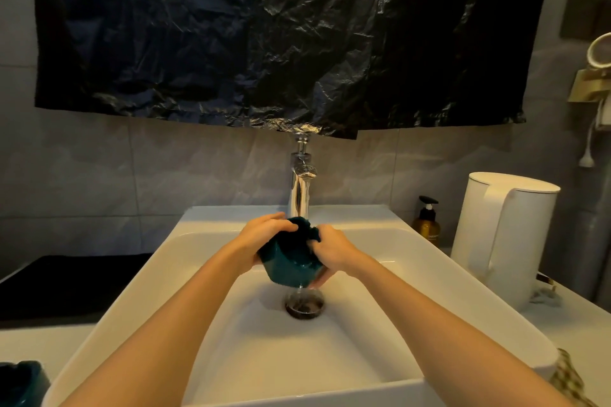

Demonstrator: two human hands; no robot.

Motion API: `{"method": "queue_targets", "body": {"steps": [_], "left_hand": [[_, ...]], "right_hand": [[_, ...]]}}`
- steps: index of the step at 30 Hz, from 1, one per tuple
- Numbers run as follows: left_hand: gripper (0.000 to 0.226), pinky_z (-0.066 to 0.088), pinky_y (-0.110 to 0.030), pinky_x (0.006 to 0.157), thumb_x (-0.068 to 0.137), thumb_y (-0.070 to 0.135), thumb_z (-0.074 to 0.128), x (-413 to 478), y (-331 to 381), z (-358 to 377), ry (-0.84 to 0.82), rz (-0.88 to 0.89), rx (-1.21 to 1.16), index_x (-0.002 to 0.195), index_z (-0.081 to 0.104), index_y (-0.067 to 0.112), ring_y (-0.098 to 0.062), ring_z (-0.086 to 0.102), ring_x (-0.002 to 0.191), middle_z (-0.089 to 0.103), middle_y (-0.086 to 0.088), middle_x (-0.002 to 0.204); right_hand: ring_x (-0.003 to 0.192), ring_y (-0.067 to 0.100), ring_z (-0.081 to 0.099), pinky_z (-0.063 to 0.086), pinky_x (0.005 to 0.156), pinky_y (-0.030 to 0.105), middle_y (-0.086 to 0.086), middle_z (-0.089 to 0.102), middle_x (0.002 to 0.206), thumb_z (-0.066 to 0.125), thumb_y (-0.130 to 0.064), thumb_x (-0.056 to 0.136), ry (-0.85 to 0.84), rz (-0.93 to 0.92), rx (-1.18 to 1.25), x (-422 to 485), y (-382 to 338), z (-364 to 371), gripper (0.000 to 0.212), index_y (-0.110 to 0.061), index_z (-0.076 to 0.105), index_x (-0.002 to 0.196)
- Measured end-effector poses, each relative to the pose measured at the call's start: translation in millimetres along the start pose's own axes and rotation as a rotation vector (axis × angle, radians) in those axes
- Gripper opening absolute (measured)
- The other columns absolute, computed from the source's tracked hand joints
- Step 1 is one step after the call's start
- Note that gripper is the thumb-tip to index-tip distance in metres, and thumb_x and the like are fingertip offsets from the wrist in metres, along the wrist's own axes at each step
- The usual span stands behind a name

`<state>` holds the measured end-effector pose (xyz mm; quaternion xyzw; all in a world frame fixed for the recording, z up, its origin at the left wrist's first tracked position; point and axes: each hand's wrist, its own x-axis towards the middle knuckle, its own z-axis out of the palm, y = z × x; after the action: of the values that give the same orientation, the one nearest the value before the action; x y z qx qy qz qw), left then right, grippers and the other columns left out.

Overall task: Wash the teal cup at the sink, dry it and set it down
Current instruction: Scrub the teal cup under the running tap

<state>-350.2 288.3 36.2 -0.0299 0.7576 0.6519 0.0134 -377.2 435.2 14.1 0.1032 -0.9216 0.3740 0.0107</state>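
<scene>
My left hand [264, 236] and right hand [334, 253] both grip the teal cup [287, 266] above the drain [305, 305]; I'd rotate it, rubbing inside.

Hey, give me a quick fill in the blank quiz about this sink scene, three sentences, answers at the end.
1. The left hand and right hand hold the ____ cup over the sink.
2. The crinkled sheet hanging above the faucet is ____.
3. The amber pump bottle stands just left of the white ____.
Missing words: teal; black; kettle.
</scene>
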Motion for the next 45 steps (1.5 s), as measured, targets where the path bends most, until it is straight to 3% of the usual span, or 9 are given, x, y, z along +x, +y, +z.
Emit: {"method": "queue_targets", "body": {"steps": [5, 9, 14, 16, 19, 24, 31, 36, 45], "left_hand": [[0.05, 0.052, -0.028, 0.071, 0.082, 0.005, 0.061, 1.8, -10.7, 6.6, 0.076, 0.135, 0.013, 0.124, 0.049, 0.029, -0.023, 0.054, 0.098, 0.053, -0.005, 0.113], [0.029, 0.045, -0.027, 0.072, 0.086, 0.008, 0.049, 2.8, -13.8, 5.2, 0.212, 0.207, 0.083, 0.103, 0.062, 0.027, -0.022, 0.052, 0.095, 0.061, -0.007, 0.107], [0.028, 0.047, -0.03, 0.076, 0.084, 0.006, 0.048, -3.0, -10.8, 3.7, 0.089, 0.111, 0.172, 0.097, 0.064, 0.024, -0.02, 0.053, 0.084, 0.061, -0.003, 0.086], [0.029, 0.046, -0.026, 0.068, 0.082, 0.005, 0.048, -4.7, -10.4, 4.8, 0.064, 0.093, 0.203, 0.097, 0.066, 0.022, -0.019, 0.053, 0.079, 0.061, -0.004, 0.085], [0.027, 0.044, -0.025, 0.066, 0.081, 0.006, 0.048, -5.2, -9.6, 3.4, 0.083, 0.093, 0.196, 0.091, 0.066, 0.024, -0.018, 0.052, 0.078, 0.062, -0.004, 0.085], [0.026, 0.044, -0.028, 0.071, 0.081, 0.008, 0.05, -2.8, -7.4, -1.8, 0.13, 0.107, 0.213, 0.086, 0.066, 0.027, -0.018, 0.052, 0.081, 0.062, 0.0, 0.084], [0.011, 0.039, -0.025, 0.062, 0.081, 0.009, 0.05, -5.2, -1.4, 2.8, 0.116, 0.041, 0.191, 0.073, 0.054, 0.015, -0.016, 0.048, 0.071, 0.056, -0.009, 0.079], [0.003, 0.039, -0.024, 0.06, 0.077, 0.009, 0.054, -4.4, -0.2, -0.6, 0.16, -0.008, 0.179, 0.075, 0.052, 0.012, -0.018, 0.049, 0.072, 0.056, -0.008, 0.078], [0.024, 0.051, -0.031, 0.08, 0.083, 0.035, 0.064, -1.6, 0.3, -1.1, 0.061, -0.067, -0.001, 0.097, 0.056, 0.017, -0.022, 0.059, 0.093, 0.064, -0.007, 0.098]], "right_hand": [[0.101, 0.045, 0.063, 0.057, 0.075, 0.054, 0.018, 0.048, 0.126, 0.05, -0.002, 0.093, -0.23, 0.254, 0.606, -5.5, -3.9, 1.4, 0.035, -0.011, 0.032, 0.123], [0.104, 0.045, 0.061, 0.056, 0.08, 0.054, 0.018, 0.051, 0.126, 0.055, 0.006, 0.089, -0.434, 0.234, 0.661, -4.7, -3.2, 4.5, 0.045, -0.012, 0.039, 0.127], [0.098, 0.031, 0.064, 0.058, 0.073, 0.035, 0.016, 0.062, 0.116, 0.04, -0.008, 0.098, -0.037, -0.022, 0.061, -2.5, 5.9, 16.0, 0.021, -0.011, 0.054, 0.114], [0.074, 0.026, 0.065, 0.049, 0.05, 0.02, 0.014, 0.065, 0.098, 0.045, -0.02, 0.1, 0.003, -0.061, -0.032, -4.6, 5.2, 15.4, 0.015, -0.011, 0.056, 0.099], [0.073, 0.027, 0.064, 0.048, 0.052, 0.023, 0.015, 0.064, 0.092, 0.043, -0.022, 0.101, -0.015, -0.056, -0.088, -1.5, 5.0, 10.5, 0.021, -0.007, 0.055, 0.093], [0.105, 0.029, 0.06, 0.057, 0.073, 0.03, 0.014, 0.057, 0.117, 0.039, 0.008, 0.095, -0.359, 0.03, 0.334, -7.0, 0.2, 3.7, 0.036, -0.013, 0.046, 0.123], [0.101, 0.034, 0.064, 0.053, 0.089, 0.044, 0.02, 0.065, 0.114, 0.04, -0.028, 0.102, -0.062, 0.031, 0.062, -6.6, -5.6, 5.7, 0.035, -0.001, 0.058, 0.115], [0.1, 0.028, 0.061, 0.059, 0.071, 0.035, 0.015, 0.056, 0.12, 0.036, 0.007, 0.097, -0.385, 0.102, 0.354, -13.9, -8.2, -3.5, 0.032, -0.016, 0.043, 0.118], [0.096, 0.037, 0.065, 0.06, 0.061, 0.047, 0.014, 0.062, 0.117, 0.037, -0.015, 0.101, -0.095, 0.165, 0.465, -5.0, -10.8, 13.5, 0.027, -0.014, 0.048, 0.125]]}}
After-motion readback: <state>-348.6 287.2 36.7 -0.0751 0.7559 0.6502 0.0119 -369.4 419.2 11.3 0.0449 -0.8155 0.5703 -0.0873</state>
